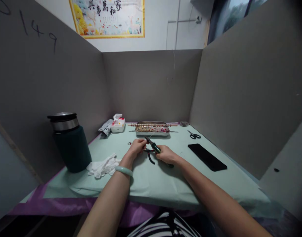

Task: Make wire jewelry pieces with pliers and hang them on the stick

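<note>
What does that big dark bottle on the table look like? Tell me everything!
The bottle stands upright at the left end of the table, beside the gray wall. Its wide, rounded body is deep blue-green. Above that is a shiny silver band that looks like metal, then a black lid with a silvery top. The lid is on. A crumpled white cloth lies by its base. No hand touches it.

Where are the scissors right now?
Head view, right side: the scissors lie on the green cloth, right of the metal tray and just beyond the black flat slab.
</note>
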Demonstrator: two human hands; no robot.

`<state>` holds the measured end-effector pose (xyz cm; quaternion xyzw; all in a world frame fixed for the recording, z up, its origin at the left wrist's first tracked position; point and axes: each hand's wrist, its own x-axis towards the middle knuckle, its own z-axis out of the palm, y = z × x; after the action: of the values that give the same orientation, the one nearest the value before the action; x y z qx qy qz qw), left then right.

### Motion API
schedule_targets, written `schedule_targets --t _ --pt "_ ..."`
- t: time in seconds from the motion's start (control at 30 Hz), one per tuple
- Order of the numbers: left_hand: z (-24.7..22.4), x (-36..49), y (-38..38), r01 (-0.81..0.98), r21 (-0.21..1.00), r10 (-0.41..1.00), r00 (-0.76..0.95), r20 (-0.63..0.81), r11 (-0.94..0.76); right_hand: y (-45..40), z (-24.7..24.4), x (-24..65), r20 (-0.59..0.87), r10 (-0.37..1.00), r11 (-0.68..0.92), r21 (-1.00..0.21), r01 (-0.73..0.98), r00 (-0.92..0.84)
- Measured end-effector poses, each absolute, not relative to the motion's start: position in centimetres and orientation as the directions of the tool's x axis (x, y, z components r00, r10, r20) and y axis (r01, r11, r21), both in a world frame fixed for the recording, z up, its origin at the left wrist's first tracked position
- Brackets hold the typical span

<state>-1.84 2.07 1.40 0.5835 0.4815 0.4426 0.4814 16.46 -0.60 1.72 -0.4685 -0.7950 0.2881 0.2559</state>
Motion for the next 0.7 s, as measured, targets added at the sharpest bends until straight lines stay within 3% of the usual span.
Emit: schedule_targets --t 0.2,0.37,0.5,0.6,0.7 --pt "2.1 -2.1 1.6 0.139 0.989 0.976 0.216 0.026 -0.057 -1.1 2.1 17.5 -0.020 0.845 0.189 -0.923 0.335 -0.534" --pt "2.0 -2.7 1.7 0.086 0.992 0.963 0.261 0.070 -0.096 -1.4 2.5 18.0 -0.014 0.774 0.095 -0.986 0.138 -0.632" --pt "1.9 -2.4 1.6 0.195 0.970 0.969 0.225 0.098 -0.144 -1.0 2.2 18.0 -0.014 0.849 0.185 -0.928 0.322 -0.529" --pt "2.0 -2.0 1.5 0.288 0.938 0.962 0.243 0.122 -0.192 -0.8 1.8 17.8 0.096 0.923 0.300 -0.785 0.543 -0.372" --pt "2.0 -1.8 1.5 0.262 0.943 0.953 0.272 0.130 -0.203 -0.8 1.9 17.8 0.160 0.934 0.331 -0.726 0.603 -0.320"
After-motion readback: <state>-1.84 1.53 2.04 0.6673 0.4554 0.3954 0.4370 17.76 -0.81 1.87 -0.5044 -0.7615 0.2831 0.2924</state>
